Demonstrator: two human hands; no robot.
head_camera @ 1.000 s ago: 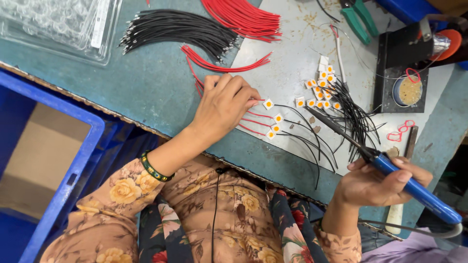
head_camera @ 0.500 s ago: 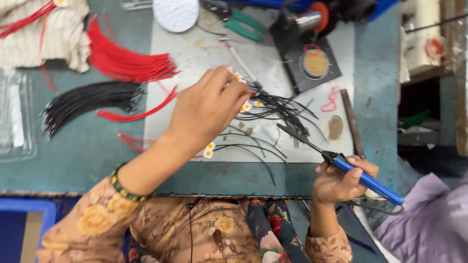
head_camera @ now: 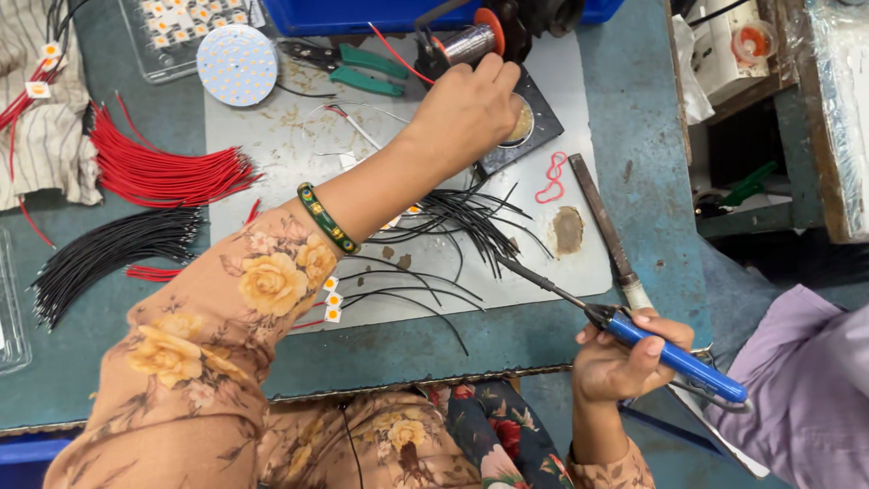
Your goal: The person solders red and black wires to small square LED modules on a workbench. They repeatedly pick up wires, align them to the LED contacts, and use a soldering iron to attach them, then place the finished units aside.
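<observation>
My left hand (head_camera: 466,109) reaches far across the grey work plate (head_camera: 299,145), fingers bunched over a small round tin (head_camera: 523,125) on a black stand, just below a solder spool (head_camera: 471,41). Whether the fingers pinch anything is hidden. My right hand (head_camera: 615,362) grips a blue-handled soldering iron (head_camera: 679,362) near the table's front edge, its tip pointing up-left toward loose black wires (head_camera: 462,217) on the plate. Small white-and-yellow LED chips (head_camera: 333,299) on thin leads lie beside my left forearm.
Bundles of red wires (head_camera: 154,172) and black wires (head_camera: 109,249) lie at the left. A round LED disc (head_camera: 237,65), green-handled pliers (head_camera: 362,68) and a clear chip tray (head_camera: 181,23) sit at the back. A metal file (head_camera: 602,226) lies right; another person's purple sleeve (head_camera: 806,389) is nearby.
My left hand has left the LED chips and black wires and moved up and right to the tin by the solder spool. The right hand still holds the iron.
</observation>
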